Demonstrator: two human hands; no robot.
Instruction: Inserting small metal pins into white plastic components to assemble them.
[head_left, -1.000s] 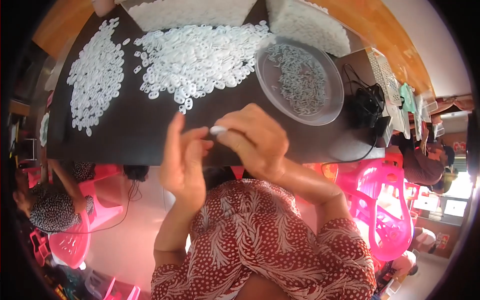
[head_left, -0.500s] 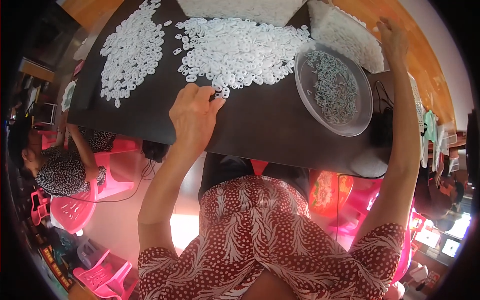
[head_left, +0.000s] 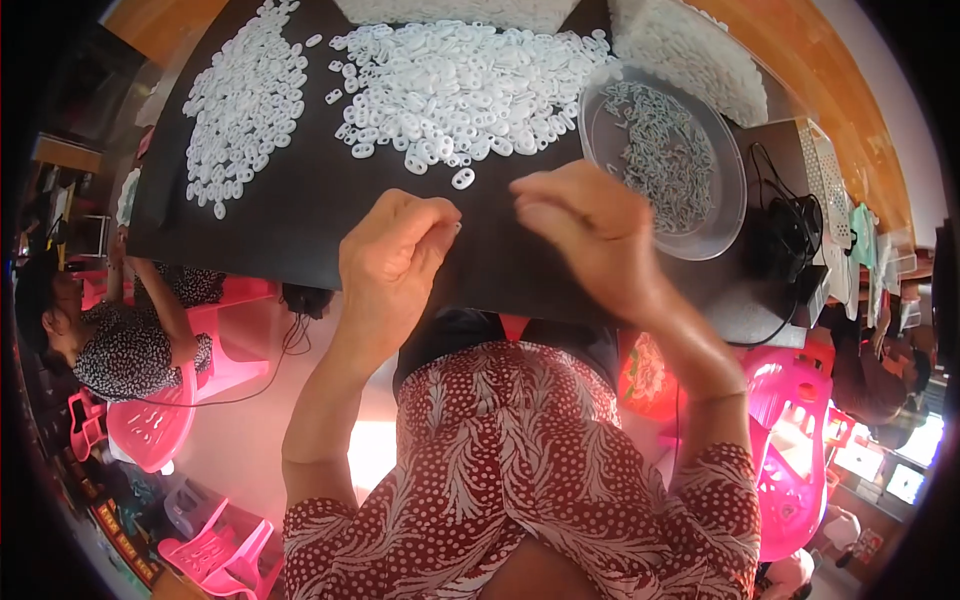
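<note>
My left hand (head_left: 392, 250) is closed in a pinch above the near part of the dark table, palm side turned inward. A sliver of a small white piece shows at its thumb and fingertip; the rest is hidden. My right hand (head_left: 592, 220) is closed too, its fingertips pointing toward the left hand with a gap between them. What it holds, if anything, is hidden. Just beyond the hands lies a heap of white oval two-hole plastic pieces (head_left: 470, 90). One loose two-hole piece (head_left: 463, 178) rests at the heap's near edge.
A clear round tub (head_left: 736, 215) of small grey metal screws stands beside my right hand. A second group of white pieces (head_left: 245, 110) spreads at the table's left. Filled clear bins (head_left: 690, 60) line the back. Black cables (head_left: 790, 220) lie at right. Another person (head_left: 130, 330) sits at left.
My right hand has come back from the bin at the far right to the middle, close to the left hand. The left hand has drawn slightly back from the heap's edge.
</note>
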